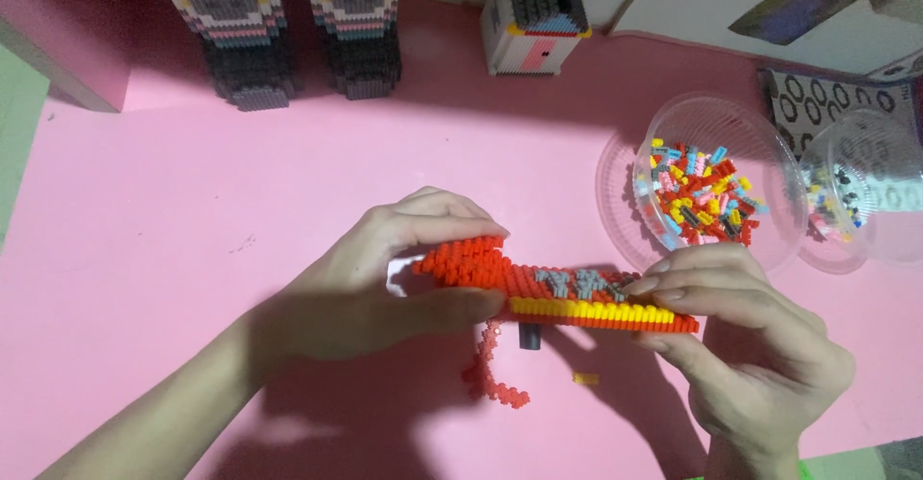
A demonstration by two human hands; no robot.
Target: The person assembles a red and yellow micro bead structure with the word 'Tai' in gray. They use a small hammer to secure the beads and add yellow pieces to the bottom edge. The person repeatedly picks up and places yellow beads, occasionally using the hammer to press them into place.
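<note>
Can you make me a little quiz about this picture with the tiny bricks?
1. True or false: both hands hold the flat red brick panel above the pink table.
2. What colour is the row along the panel's near edge: A) blue, B) yellow, C) green?
3. Fill in: the loose mixed bricks sit in a clear plastic ____ to the right.

Key:
1. True. The left hand grips the panel's left end and the right hand pinches its right end.
2. B, yellow.
3. Bowl. A second clear bowl stands beside it.
</note>
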